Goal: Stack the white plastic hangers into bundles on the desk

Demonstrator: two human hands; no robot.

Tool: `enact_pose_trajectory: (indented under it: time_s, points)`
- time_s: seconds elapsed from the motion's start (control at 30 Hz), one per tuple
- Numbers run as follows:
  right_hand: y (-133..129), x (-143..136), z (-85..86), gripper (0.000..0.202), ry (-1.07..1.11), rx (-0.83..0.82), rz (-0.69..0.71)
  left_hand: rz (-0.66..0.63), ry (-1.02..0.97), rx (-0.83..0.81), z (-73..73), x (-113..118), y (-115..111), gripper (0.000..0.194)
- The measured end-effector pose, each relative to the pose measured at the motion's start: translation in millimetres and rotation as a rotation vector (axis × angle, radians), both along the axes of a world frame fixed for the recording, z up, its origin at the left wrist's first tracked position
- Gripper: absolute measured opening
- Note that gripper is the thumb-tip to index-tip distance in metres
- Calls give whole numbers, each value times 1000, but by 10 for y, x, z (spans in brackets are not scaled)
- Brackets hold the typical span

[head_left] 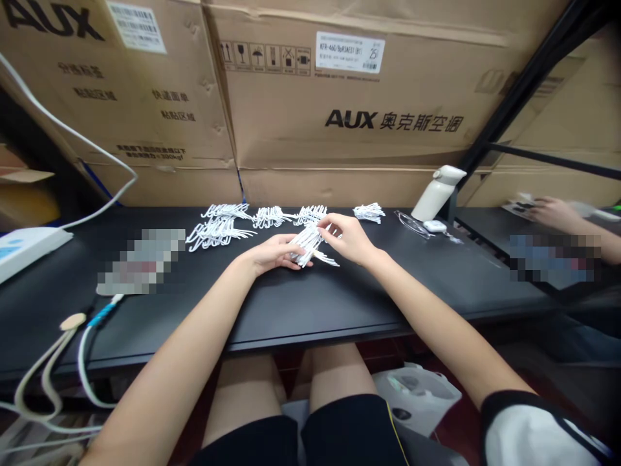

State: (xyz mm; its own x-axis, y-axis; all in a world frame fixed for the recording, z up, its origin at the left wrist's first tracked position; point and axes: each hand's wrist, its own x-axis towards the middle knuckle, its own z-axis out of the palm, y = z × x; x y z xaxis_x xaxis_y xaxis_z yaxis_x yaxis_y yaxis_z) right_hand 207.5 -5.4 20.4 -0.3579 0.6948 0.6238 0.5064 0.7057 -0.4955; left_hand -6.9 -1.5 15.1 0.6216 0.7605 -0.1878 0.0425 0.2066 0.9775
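Note:
My left hand [272,254] is wrapped round a bundle of thin white strips [306,244], held just above the black table [291,304]. At the bundle's upper right, my right hand [350,241] pinches some strip ends between thumb and fingertips. A few strips [328,260] stick out low on the right side of the bundle. Behind my hands lie several similar piles, many with hooked ends: a large pile [218,233] at left, a pile [270,217] beside it, another pile [310,212] partly behind the held bundle, and a small straighter bunch [369,212] at right.
Large cardboard boxes [349,142] wall off the back. A white bottle [436,193], glasses [412,223] and a small white case [435,226] sit at the right. On the left are a blurred phone-like device [145,259] and its cable [83,362]. Another person's hand [553,213] shows far right.

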Motion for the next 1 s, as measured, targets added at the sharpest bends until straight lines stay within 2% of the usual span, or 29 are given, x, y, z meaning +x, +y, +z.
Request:
enact_pose_trajectory:
  time_s: [0.23, 0.63, 1.0]
  points:
    - [11, -2, -37, 9, -42, 14, 27, 58, 22, -40, 0, 22, 16, 35]
    - [-47, -41, 19, 14, -35, -84, 58, 82, 6, -153, 33, 43, 31, 45]
    - [-43, -36, -2, 15, -48, -102, 56, 85, 3, -169, 59, 46, 14, 40]
